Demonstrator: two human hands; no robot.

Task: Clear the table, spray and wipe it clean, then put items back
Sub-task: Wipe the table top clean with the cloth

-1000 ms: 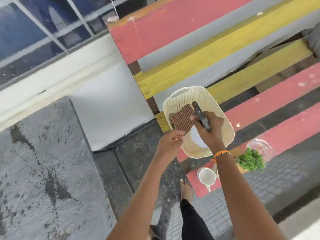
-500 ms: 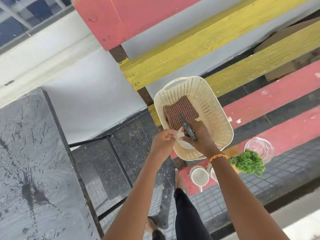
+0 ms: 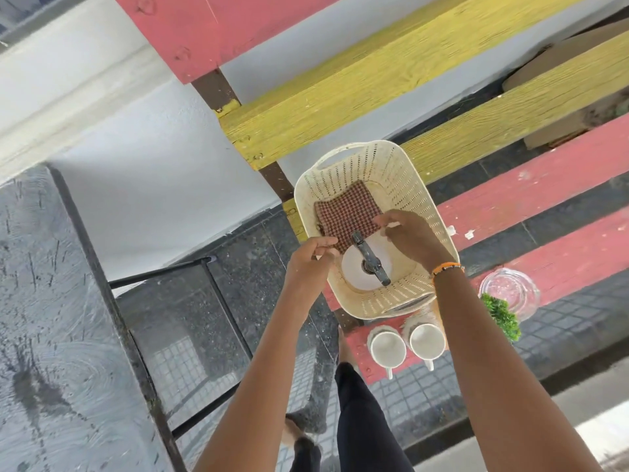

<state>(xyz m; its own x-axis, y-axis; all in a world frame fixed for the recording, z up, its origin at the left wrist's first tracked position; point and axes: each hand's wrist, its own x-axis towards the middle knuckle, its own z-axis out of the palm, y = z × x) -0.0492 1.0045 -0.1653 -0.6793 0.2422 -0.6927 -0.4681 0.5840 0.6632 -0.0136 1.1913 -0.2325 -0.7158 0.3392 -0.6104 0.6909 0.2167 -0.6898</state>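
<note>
A cream plastic basket (image 3: 391, 172) stands on the red and yellow slatted bench (image 3: 340, 107). Inside it lies a folded red checked cloth (image 3: 343, 212), and a white spray bottle (image 3: 357, 279) with a black nozzle rests partly on the cloth. My right hand (image 3: 413, 240) hovers over the basket's right side with fingers spread and holds nothing. Loosely curled at the basket's left rim, my left hand (image 3: 308, 264) has its fingertips beside the cloth's near corner and grips nothing. The grey table (image 3: 51, 335) at the left is streaked wet.
Two white cups (image 3: 388, 347) stand on the bench slat just below the basket. To their right are a small green plant (image 3: 502, 316) and a clear glass dish (image 3: 510, 291). The table's black metal frame (image 3: 218, 301) lies between table and bench. My legs are below.
My right hand has let go of the spray bottle, which now lies in the basket. The cloth lies flat in the basket, and my left hand has drawn back to its corner.
</note>
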